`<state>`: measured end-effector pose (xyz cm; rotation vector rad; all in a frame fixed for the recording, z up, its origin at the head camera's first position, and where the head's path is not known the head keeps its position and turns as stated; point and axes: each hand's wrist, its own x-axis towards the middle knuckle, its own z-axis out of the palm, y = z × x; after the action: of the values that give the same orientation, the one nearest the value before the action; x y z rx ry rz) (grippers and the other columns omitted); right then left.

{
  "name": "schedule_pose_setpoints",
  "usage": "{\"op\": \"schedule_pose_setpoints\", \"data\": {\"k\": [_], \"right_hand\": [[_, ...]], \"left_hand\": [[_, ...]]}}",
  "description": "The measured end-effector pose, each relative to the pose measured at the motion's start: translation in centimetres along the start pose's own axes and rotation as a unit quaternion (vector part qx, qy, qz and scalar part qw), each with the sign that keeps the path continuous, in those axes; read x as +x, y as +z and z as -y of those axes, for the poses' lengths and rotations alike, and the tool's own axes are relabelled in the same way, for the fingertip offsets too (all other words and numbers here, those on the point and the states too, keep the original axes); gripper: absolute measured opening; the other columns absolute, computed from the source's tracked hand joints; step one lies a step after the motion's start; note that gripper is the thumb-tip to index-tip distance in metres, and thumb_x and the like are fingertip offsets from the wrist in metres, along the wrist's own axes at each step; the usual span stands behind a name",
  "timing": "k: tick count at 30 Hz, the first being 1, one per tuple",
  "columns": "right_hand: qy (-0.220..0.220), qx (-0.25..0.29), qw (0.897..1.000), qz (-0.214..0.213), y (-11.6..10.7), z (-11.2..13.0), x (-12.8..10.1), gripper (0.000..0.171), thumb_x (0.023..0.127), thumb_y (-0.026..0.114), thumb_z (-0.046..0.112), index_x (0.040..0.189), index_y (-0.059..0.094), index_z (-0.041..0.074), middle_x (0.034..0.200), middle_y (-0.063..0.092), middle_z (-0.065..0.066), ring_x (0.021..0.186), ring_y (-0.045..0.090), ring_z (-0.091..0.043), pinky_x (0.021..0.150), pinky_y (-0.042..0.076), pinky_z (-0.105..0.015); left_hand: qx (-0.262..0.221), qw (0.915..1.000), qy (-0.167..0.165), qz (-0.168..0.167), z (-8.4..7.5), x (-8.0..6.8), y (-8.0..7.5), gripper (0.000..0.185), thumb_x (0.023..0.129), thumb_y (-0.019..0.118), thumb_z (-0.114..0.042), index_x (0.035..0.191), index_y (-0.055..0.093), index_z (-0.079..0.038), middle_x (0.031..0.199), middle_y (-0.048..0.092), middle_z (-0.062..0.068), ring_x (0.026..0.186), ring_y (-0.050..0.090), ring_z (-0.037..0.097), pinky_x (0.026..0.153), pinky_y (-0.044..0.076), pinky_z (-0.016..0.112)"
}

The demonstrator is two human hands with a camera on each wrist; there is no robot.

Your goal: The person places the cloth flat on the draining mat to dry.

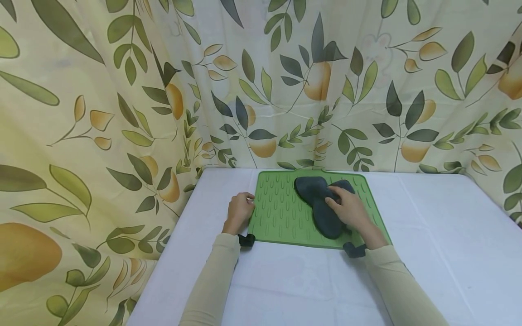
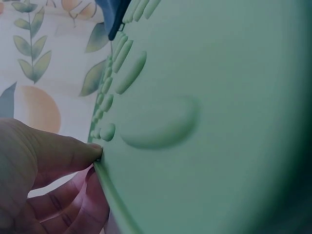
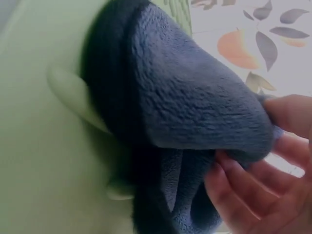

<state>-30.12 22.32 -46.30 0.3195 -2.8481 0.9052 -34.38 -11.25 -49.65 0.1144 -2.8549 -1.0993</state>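
Note:
A green mat (image 1: 281,213) with rows of raised oblong ridges lies on the table. At its left edge my left hand (image 1: 239,210) pinches the rim, thumb on the ridged face and fingers curled behind, as the left wrist view shows. A dark grey-blue plush cloth (image 1: 326,219) sits bunched on the mat's right half. My right hand (image 1: 350,208) grips this cloth. Up close in the right wrist view, the cloth (image 3: 195,97) folds over between thumb and fingers, against the mat's ridged face. Part of the mat is hidden under the cloth.
A white cloth covers the table (image 1: 302,285) around the mat. Behind and to the left hangs a curtain (image 1: 253,68) printed with leaves and fruit. Black straps (image 1: 246,240) from the wrist cameras show near the mat's front corners.

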Motion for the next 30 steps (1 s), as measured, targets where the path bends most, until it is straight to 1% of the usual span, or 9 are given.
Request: {"op": "schedule_pose_setpoints", "data": {"k": [6,10,14,15,16,19,22,26,30], "right_hand": [[-0.039,-0.029,0.998,0.051,0.4,0.5,-0.1,0.05,0.105,0.057,0.02,0.148,0.049,-0.003,0.145,0.053,-0.032,0.133,0.051,-0.052,0.106,0.042,-0.065],[-0.053,-0.033,0.996,0.057,0.7,0.5,-0.1,0.05,0.104,0.057,0.017,0.148,0.048,-0.005,0.147,0.051,-0.032,0.136,0.047,-0.053,0.109,0.04,-0.065],[-0.056,-0.02,0.996,0.066,0.6,0.0,-0.1,0.052,0.104,0.057,0.018,0.15,0.045,-0.004,0.15,0.049,-0.031,0.138,0.045,-0.053,0.11,0.039,-0.065],[-0.057,-0.013,0.996,0.066,0.5,-0.1,-0.1,0.053,0.104,0.058,0.018,0.151,0.045,-0.003,0.15,0.049,-0.031,0.138,0.046,-0.052,0.11,0.04,-0.065],[-0.055,-0.005,0.996,0.065,0.4,-0.2,-0.1,0.053,0.104,0.058,0.019,0.151,0.045,-0.002,0.148,0.051,-0.03,0.133,0.05,-0.051,0.106,0.043,-0.064],[-0.054,0.026,0.997,0.052,-0.4,-0.5,-0.2,0.051,0.104,0.059,0.021,0.15,0.047,0.0,0.142,0.055,-0.028,0.112,0.062,-0.042,0.09,0.053,-0.052],[-0.052,0.057,0.997,0.025,-1.5,-0.8,-0.2,0.046,0.105,0.059,0.019,0.145,0.051,-0.001,0.135,0.058,-0.028,0.094,0.065,-0.032,0.074,0.052,-0.037],[-0.037,0.054,0.998,-0.021,-3.0,-1.2,-0.4,0.041,0.105,0.058,0.017,0.141,0.055,-0.002,0.134,0.06,-0.028,0.097,0.069,-0.037,0.071,0.052,-0.034],[-0.003,0.039,0.998,-0.041,-4.2,-2.1,-0.6,0.039,0.105,0.057,0.019,0.138,0.057,-0.001,0.133,0.062,-0.027,0.102,0.068,-0.04,0.07,0.051,-0.034]], "left_hand": [[0.0,1.0,-0.001,0.001,0.0,0.0,0.0,0.028,0.092,0.063,-0.005,0.117,0.075,-0.009,0.098,0.077,0.008,0.073,0.064,0.018,0.063,0.048,0.028],[-0.001,1.0,-0.002,0.005,0.0,0.0,0.0,0.028,0.093,0.062,-0.005,0.118,0.075,-0.01,0.099,0.076,0.008,0.074,0.064,0.017,0.063,0.048,0.027],[0.001,1.0,0.001,0.005,0.0,0.0,0.0,0.028,0.093,0.062,-0.006,0.118,0.075,-0.01,0.099,0.077,0.008,0.072,0.063,0.017,0.062,0.047,0.027],[0.0,1.0,0.001,0.004,0.0,0.0,0.0,0.028,0.093,0.063,-0.006,0.118,0.075,-0.01,0.099,0.077,0.009,0.072,0.062,0.017,0.062,0.046,0.027],[-0.001,1.0,0.003,0.004,0.0,0.0,0.0,0.028,0.093,0.063,-0.006,0.118,0.075,-0.009,0.098,0.077,0.009,0.072,0.062,0.017,0.061,0.046,0.027],[-0.004,0.9999,0.01,0.0,0.1,0.0,-0.1,0.027,0.092,0.065,-0.006,0.117,0.075,-0.009,0.096,0.077,0.008,0.071,0.063,0.017,0.061,0.047,0.027],[-0.006,0.9996,0.024,-0.012,0.2,0.1,-0.3,0.028,0.091,0.064,-0.005,0.116,0.075,-0.008,0.09,0.075,0.006,0.071,0.063,0.016,0.062,0.048,0.028],[-0.006,0.9982,0.052,-0.03,-0.3,0.0,-0.5,0.028,0.09,0.064,-0.007,0.116,0.075,-0.009,0.086,0.071,0.003,0.071,0.062,0.016,0.062,0.047,0.028],[-0.006,0.9957,0.087,-0.031,-2.0,-0.4,-0.5,0.025,0.093,0.066,-0.011,0.115,0.075,-0.011,0.089,0.072,0.002,0.069,0.062,0.015,0.058,0.046,0.028]]}}
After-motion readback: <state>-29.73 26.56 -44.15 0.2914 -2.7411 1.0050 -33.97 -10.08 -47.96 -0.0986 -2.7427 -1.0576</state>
